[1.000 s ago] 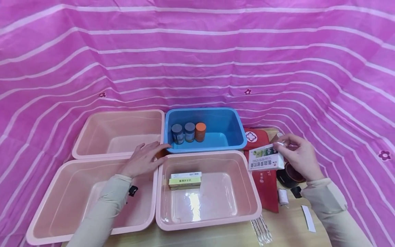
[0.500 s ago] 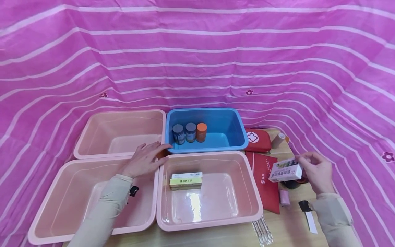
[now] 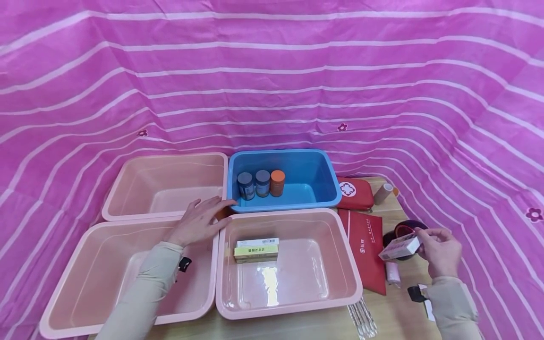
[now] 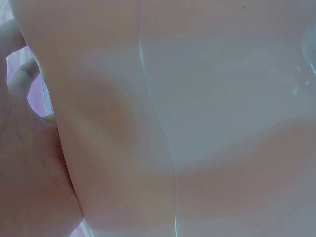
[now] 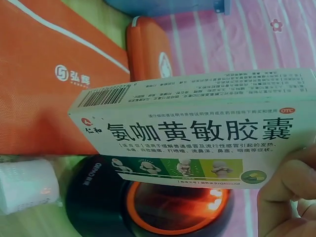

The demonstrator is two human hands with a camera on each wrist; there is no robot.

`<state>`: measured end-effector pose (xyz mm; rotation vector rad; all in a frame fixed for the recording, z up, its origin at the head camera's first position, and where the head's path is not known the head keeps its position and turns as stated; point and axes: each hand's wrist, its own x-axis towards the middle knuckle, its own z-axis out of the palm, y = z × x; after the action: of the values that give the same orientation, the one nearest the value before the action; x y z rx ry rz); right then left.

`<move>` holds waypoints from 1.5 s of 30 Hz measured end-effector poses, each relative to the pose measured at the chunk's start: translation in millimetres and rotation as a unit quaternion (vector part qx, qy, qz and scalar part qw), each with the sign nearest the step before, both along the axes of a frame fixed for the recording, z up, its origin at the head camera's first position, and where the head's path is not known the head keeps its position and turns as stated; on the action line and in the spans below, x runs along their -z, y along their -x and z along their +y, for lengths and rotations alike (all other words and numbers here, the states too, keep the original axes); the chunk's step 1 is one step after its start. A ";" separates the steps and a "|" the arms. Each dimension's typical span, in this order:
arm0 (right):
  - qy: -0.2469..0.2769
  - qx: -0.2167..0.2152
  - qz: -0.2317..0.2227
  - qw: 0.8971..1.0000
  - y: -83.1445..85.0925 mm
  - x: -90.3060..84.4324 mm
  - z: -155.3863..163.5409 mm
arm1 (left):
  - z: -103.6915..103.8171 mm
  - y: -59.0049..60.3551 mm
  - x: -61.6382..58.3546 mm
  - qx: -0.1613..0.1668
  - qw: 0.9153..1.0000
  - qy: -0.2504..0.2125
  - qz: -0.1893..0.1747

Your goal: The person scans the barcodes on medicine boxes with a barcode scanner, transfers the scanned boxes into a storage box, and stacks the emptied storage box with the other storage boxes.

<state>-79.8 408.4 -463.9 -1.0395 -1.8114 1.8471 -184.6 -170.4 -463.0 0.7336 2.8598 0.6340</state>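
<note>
White carton lettered 氨咖黄敏胶囊, OTC, is pinched by right fingers, left fingers spread at pink tub.

The person's long, pale cream sleeves are wrinkling a bit toward the ends. A small black piece is sticking out near each cuff. Both hands are showing bare.

The medicine box is showing white with black lettering and green panels; the cloth is displaying white stripes on magenta; three tubs are showing pink, the fourth tub blue.
</note>
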 end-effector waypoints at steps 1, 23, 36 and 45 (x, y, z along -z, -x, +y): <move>0.001 0.001 0.000 1.000 0.7 2.1 0.2 | 0.0 -0.1 0.2 0.000 1.000 0.001 0.000; 0.006 0.011 -0.010 1.000 2.9 24.4 0.2 | 0.2 -0.3 1.0 -0.006 1.000 0.001 -0.007; -0.028 -0.030 0.026 0.999 2.9 -5.4 -22.4 | -1.0 -0.8 2.8 -0.002 1.000 0.000 0.004; -0.098 -0.093 0.094 0.986 9.0 -53.8 -59.3 | -1.1 -0.2 2.8 -0.002 1.000 -0.003 0.010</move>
<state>-88.8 349.0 -410.1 -0.6215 -1.9819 1.7571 -184.4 -171.5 -465.8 0.7398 2.8793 0.6406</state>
